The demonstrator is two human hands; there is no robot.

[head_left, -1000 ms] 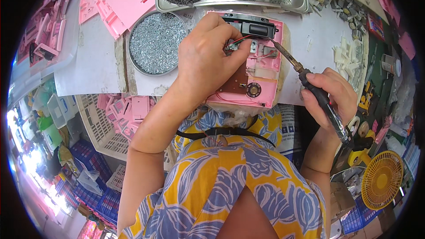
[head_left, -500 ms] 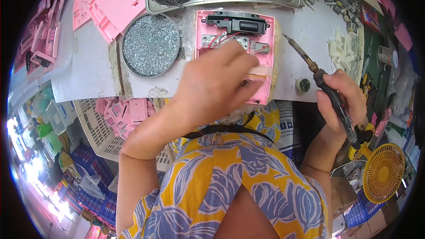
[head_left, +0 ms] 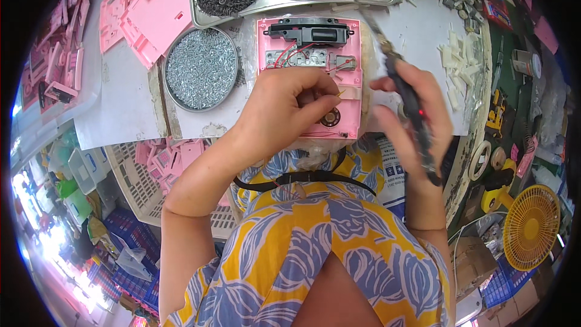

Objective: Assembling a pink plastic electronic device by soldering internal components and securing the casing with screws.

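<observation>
A pink plastic casing (head_left: 353, 127) lies open on the bench in front of me. Inside it are a black plastic module (head_left: 311, 34), a grey metal plate (head_left: 302, 57), red and green wires, and a small round speaker (head_left: 331, 117). My left hand (head_left: 287, 104) is over the casing, thumb and fingers pinched on a thin yellow strand (head_left: 341, 92), perhaps a wire end. My right hand (head_left: 423, 100), blurred by motion, grips a black-handled soldering iron (head_left: 411, 103) with a small red light. Its blurred metal tip points up and away, beyond the casing's right side.
A round pan of small silvery metal pieces (head_left: 201, 104) stands left of the casing. Behind is a steel tray (head_left: 284, 3) of dark springs. Pink panels (head_left: 160, 15) lie far left, white plastic parts (head_left: 455, 66) right. A yellow fan (head_left: 531, 227) stands low right.
My right hand has swung the soldering iron left, closer to the casing. My left hand has lowered slightly and its fingers have closed into a pinch. The speaker shows more clearly.
</observation>
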